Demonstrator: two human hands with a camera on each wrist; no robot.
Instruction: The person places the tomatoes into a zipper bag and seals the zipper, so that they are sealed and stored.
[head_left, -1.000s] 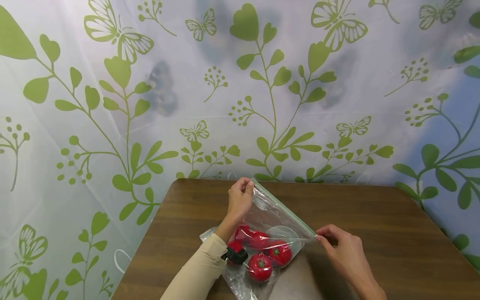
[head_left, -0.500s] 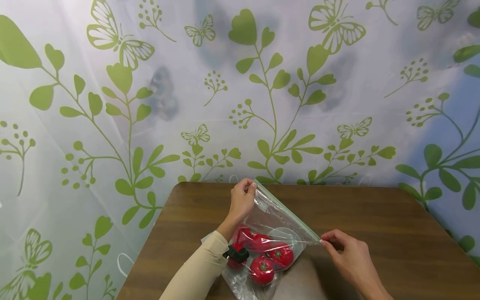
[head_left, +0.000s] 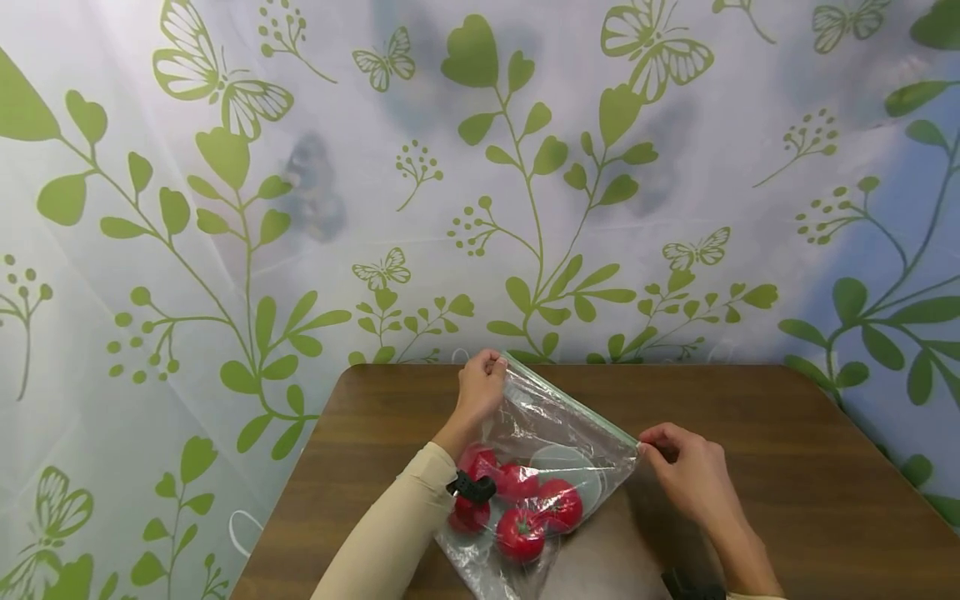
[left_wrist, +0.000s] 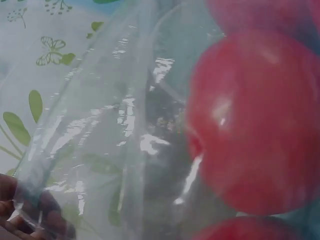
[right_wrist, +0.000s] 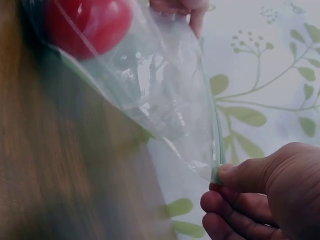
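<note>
A clear zip bag [head_left: 540,417] with a pale green zip strip [head_left: 573,404] hangs slanted between both hands. Inside it lie several red tomatoes [head_left: 521,535], some showing green stem ends. My left hand [head_left: 480,387] pinches the far left end of the strip. At the strip's opposite, lower end, the thumb and fingers of my right hand [right_wrist: 265,195] pinch the corner. In the left wrist view a tomato [left_wrist: 255,125] fills much of the right side behind the film. My left forearm hides part of the bag's left side.
Beneath the bag is a brown wooden table [head_left: 750,433]. A pale round thing [head_left: 573,471] shows at the bag's right side; its kind is unclear. Behind the table hangs a white cloth [head_left: 420,208] printed with green leaves and butterflies.
My right hand has risen slightly with its bag corner, so the zip strip slopes less steeply. The left hand keeps its grip in nearly the same place.
</note>
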